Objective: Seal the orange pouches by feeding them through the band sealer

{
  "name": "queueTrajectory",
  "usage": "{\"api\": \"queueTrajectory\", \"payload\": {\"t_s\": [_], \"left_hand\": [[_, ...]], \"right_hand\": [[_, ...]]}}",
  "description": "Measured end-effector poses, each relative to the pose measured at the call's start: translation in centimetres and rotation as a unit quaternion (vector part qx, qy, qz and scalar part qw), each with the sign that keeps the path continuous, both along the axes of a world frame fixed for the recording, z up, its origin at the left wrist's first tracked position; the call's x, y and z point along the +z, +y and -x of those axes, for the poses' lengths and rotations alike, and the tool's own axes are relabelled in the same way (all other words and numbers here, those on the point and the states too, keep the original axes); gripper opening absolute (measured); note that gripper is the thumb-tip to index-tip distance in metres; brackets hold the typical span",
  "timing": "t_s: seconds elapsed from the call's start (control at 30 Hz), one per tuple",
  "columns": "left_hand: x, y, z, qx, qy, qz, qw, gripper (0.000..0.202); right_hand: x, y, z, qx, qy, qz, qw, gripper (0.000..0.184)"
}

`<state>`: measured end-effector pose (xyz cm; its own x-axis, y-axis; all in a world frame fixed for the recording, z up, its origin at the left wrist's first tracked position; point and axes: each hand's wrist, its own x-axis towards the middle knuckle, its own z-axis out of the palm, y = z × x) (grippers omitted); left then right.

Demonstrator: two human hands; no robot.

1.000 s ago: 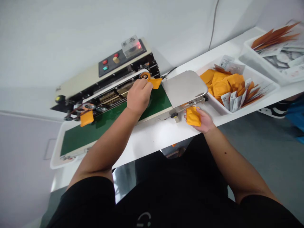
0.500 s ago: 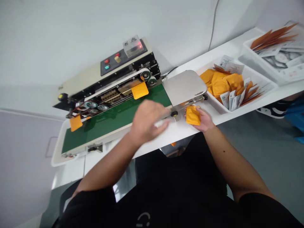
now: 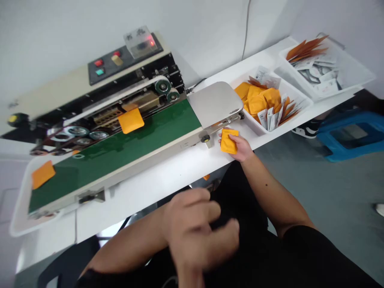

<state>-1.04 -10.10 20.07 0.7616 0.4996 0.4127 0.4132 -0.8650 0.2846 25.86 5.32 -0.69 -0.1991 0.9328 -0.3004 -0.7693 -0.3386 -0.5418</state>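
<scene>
My right hand point(image 3: 242, 149) grips a small yellow-orange packet point(image 3: 229, 141) at the table's front edge, thumb across its face. Raised close to the camera, my left hand point(image 3: 198, 228) is blurred, its fingers curled with nothing seen in them. To the left stands a band sealing machine point(image 3: 90, 92) with a green conveyor belt point(image 3: 126, 152). One orange packet point(image 3: 131, 121) hangs from its sealing track over the belt. Another orange packet point(image 3: 43, 175) lies at the belt's far left end. A metal plate point(image 3: 215, 102) adjoins the belt's right end.
Right of the machine, a white bin point(image 3: 303, 105) holds yellow packets and grey-white sachets. Behind it a second white bin point(image 3: 357, 82) holds more sachets and orange packets. A white tub point(image 3: 18, 216) sits under the belt's left end. A blue stool point(image 3: 333, 138) stands on the floor at right.
My left hand has moved from beside the belt up toward the camera, its fingers curling. Orange packets have travelled left along the machine. My right hand keeps its packet. The view has shifted.
</scene>
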Motion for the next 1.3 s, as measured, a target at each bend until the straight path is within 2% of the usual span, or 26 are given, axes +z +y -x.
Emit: {"api": "queueTrajectory", "payload": {"t_s": [0.07,0.1,0.2,0.3,0.4,0.5,0.67,0.8,0.83,0.9,0.97,1.03,1.17,1.3], "left_hand": [[-2.1,3.2,-2.3,-0.058,-0.055,-0.052,0.995,0.032],[-3.3,4.9,-3.5,-0.061,-0.046,-0.070,0.995,0.032],[-7.5,9.3,-5.9,0.006,0.040,-0.093,0.995,0.030],[-11.0,11.6,-6.2,0.037,0.105,-0.100,0.989,0.034],[-12.3,12.3,-5.3,0.021,0.103,-0.109,0.988,0.034],[-11.5,12.4,-4.7,-0.006,0.071,-0.119,0.990,0.028],[-7.9,12.3,-4.1,-0.008,0.033,-0.100,0.994,0.029],[-5.2,14.1,-2.5,0.103,-0.012,-0.044,0.994,0.031],[-4.6,14.9,-1.8,0.132,-0.026,-0.053,0.989,0.031],[-3.8,17.1,-0.4,0.168,-0.047,-0.119,0.977,0.028],[-3.2,19.4,1.0,0.197,-0.047,-0.190,0.961,0.026],[-2.9,21.5,2.3,0.237,-0.022,-0.212,0.948,0.029],[-2.8,24.1,3.8,0.286,0.030,-0.195,0.938,0.030],[-2.7,24.8,4.3,0.292,0.037,-0.184,0.938,0.027]], "right_hand": [[0.4,-0.5,0.5,-0.012,0.005,0.020,1.000,0.040],[0.6,-0.9,0.9,-0.014,0.010,0.028,0.999,0.039],[1.3,-1.9,1.9,-0.011,0.034,0.038,0.999,0.037],[2.2,-2.7,2.6,0.008,0.056,0.035,0.998,0.033],[2.9,-2.9,2.6,0.020,0.061,0.027,0.998,0.027],[3.2,-2.5,2.1,0.043,0.052,0.018,0.998,0.027],[2.0,-0.8,-0.2,0.087,0.034,0.024,0.995,0.031],[0.2,0.3,-2.4,0.107,0.013,0.018,0.994,0.031],[-0.1,0.4,-2.7,0.114,0.015,0.008,0.993,0.032],[-0.4,0.5,-3.2,0.120,0.031,-0.016,0.992,0.034],[-0.5,0.6,-3.4,0.124,0.049,-0.027,0.991,0.036],[-0.5,0.8,-3.4,0.130,0.057,-0.020,0.990,0.035],[-0.7,1.2,-3.4,0.138,0.058,-0.005,0.989,0.035],[-0.7,1.2,-3.5,0.147,0.053,-0.016,0.988,0.036]]}}
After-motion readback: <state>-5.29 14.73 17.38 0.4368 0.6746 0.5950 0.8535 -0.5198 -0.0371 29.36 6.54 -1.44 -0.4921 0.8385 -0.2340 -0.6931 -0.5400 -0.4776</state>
